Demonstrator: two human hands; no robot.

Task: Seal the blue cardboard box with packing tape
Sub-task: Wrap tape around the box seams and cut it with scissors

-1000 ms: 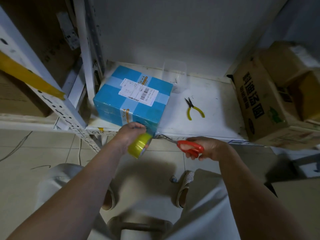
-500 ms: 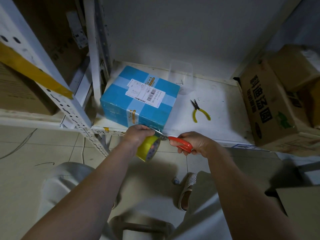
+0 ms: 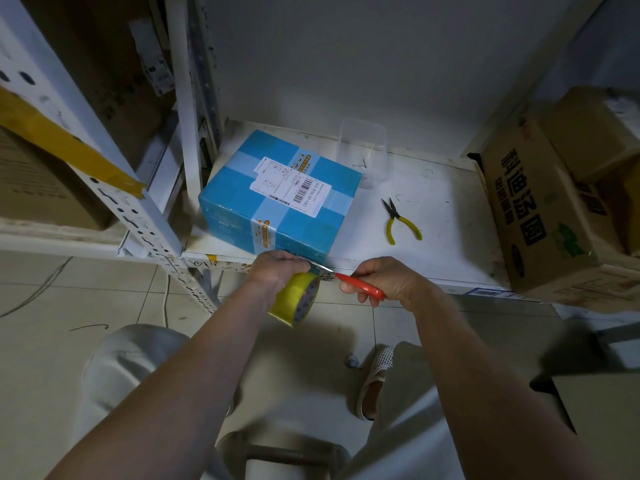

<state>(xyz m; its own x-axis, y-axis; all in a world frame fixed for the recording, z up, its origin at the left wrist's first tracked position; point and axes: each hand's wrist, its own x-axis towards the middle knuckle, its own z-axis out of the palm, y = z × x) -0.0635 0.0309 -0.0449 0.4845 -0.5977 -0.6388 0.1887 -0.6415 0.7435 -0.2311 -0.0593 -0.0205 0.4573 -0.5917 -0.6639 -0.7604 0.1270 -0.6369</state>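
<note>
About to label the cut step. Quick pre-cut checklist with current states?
1. Tape roll held in the left hand: ok.
2. Scissors gripped in the right hand, blades pointed at the gap between roll and box: ok.
3. Blades actually around the tape strip: cannot tell, the strip is clear and hard to see.
4. Blue box resting fully on the shelf, near its front edge: ok.
5. Left-hand fingers clear of the blade tips: cannot tell, the tips sit very close to the hand.
6. Pliers lying clear of the work area: ok.
</note>
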